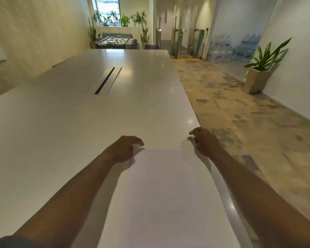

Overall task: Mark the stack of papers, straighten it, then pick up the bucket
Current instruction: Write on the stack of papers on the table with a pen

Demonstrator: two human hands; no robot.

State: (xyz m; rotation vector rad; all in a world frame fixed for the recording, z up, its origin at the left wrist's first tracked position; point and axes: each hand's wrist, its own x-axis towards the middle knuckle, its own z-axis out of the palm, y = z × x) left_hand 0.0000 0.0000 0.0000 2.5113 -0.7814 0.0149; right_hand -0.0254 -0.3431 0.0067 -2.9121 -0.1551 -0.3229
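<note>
A stack of white papers [165,197] lies on the long white table [61,122], near its right edge and close to me. My left hand [126,149] sits at the stack's far left corner, fingers curled, thumb and fingertips at the paper's edge. My right hand [205,141] is at the far right corner, fingers bent down toward the table beside the stack. Whether either hand truly grips the paper is unclear. No pen or bucket shows in this view.
A dark cable slot [106,80] runs down the table's middle. Right of the table is patterned carpet floor with a potted plant [259,72] by the wall, stacked water bottles [231,48] and entry gates [186,42] farther back. A foosball table [116,42] stands beyond the table's far end.
</note>
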